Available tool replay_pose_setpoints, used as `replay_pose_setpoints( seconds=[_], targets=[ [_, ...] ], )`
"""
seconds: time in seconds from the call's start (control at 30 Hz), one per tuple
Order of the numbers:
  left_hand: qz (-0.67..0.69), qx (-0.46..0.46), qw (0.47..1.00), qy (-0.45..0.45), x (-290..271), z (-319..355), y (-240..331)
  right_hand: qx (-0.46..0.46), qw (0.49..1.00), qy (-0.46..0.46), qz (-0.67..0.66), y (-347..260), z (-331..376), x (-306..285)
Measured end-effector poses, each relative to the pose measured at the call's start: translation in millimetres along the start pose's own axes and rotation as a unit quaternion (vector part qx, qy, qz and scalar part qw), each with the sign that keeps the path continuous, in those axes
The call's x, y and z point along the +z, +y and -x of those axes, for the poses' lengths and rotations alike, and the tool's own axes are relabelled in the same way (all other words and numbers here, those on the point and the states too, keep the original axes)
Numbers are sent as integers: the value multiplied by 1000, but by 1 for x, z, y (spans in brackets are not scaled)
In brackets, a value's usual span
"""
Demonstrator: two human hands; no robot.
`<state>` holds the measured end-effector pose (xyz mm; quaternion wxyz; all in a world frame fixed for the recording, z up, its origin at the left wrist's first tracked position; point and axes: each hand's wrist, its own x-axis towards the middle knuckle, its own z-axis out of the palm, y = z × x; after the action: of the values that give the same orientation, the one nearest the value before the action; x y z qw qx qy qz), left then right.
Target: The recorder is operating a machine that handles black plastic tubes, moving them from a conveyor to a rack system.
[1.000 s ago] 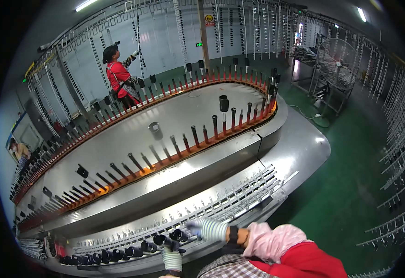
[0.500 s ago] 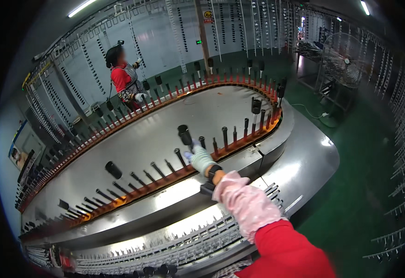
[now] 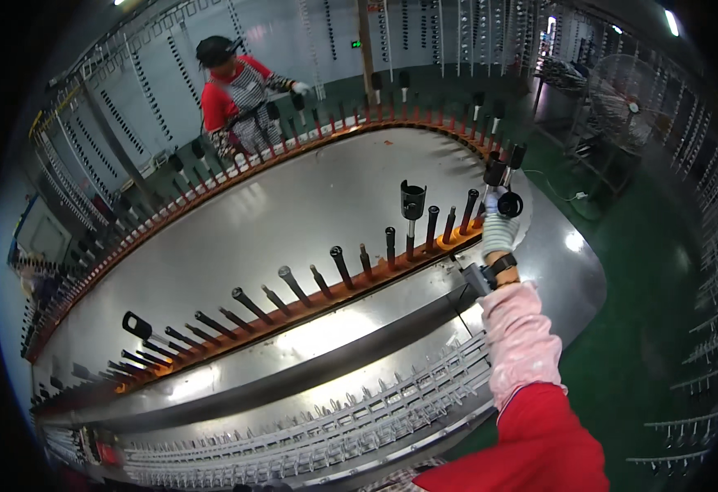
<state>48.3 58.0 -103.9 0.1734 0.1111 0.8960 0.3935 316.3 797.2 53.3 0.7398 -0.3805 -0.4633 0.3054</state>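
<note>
My right hand (image 3: 500, 232), in a striped pale glove, reaches to the right-hand bend of the looped conveyor (image 3: 359, 285). Its fingers are closed around a black cup-shaped part (image 3: 509, 204), whose round end faces me; the fingertips are partly hidden behind it. Just beyond the hand, another black cup-shaped part (image 3: 494, 168) stands close to the track. To the hand's left, a black open-topped cup (image 3: 412, 199) sits upright on a silver stem on a conveyor post. My left hand is out of view.
Black-tipped posts (image 3: 338, 266) line the track around a metal tabletop (image 3: 236, 246). Silver racks (image 3: 318, 435) run below the near edge. Across the loop stands a co-worker (image 3: 240, 98). A large fan (image 3: 630, 107) is at the right, with hanging part strips (image 3: 150, 98) along the walls.
My right hand has moved right along the track with the black cup-shaped part. The co-worker's arm has stretched out to the right. The view has shifted, and the posts appear farther left.
</note>
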Motion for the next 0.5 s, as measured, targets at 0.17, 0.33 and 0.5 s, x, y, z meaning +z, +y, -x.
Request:
replay_pose_setpoints(
  seconds=[0.17, 0.33, 0.5],
  targets=[
    [30, 51, 998, -22, -60, -11, -80, 70, 986, -120, 88, -25, 72, 42],
    [664, -159, 719, -129, -30, -4, -139, 10, 984, -149, 100, -76, 41, 27],
    [-31, 201, 979, -33, -32, -9, -71, 69, 922, -375, -70, -176, 181, -4]
  ],
)
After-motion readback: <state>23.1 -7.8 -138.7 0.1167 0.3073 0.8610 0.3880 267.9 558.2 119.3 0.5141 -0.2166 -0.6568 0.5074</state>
